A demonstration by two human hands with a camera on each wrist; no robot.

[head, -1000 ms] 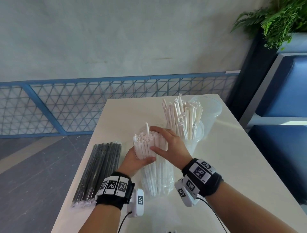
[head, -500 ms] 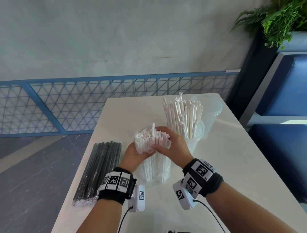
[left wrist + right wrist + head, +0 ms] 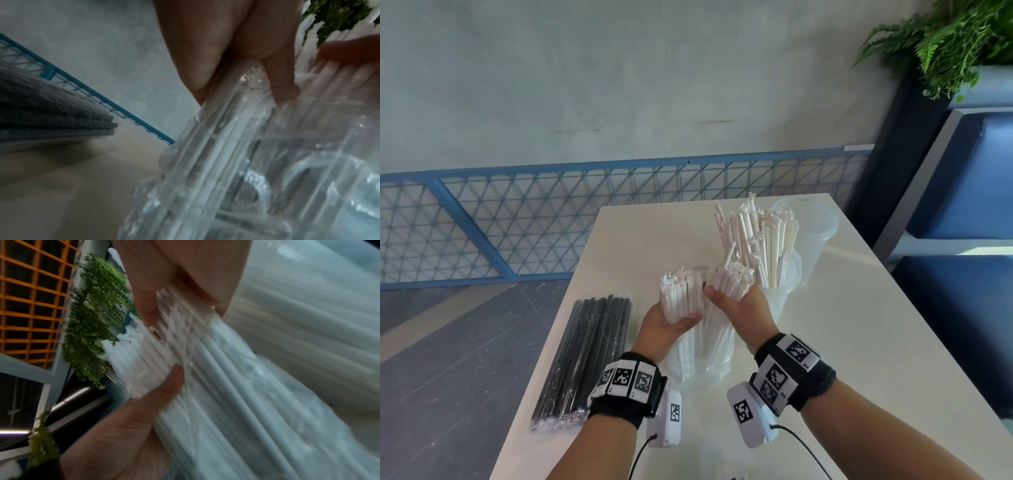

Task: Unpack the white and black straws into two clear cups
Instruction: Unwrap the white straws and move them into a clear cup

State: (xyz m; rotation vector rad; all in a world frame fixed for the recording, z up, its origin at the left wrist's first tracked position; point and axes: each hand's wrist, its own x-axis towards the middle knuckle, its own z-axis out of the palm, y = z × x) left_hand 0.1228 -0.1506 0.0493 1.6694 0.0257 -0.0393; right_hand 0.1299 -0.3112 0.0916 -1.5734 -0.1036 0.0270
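Nearest, at lower centre, the left hand (image 3: 666, 320) grips one bunch of white straws (image 3: 681, 296) and the right hand (image 3: 739, 305) clutches another, their lower ends in a clear bag (image 3: 702, 363). Left lies the black straw pack (image 3: 589, 356). Beyond, upper right, a clear cup (image 3: 780, 294) holds white straws beside an empty cup (image 3: 815, 226).

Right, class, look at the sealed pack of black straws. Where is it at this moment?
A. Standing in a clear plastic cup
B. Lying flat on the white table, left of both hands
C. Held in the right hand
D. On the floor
B: the sealed pack of black straws lies flat on the white table, apart from the left hand and right hand, which grip white straws.
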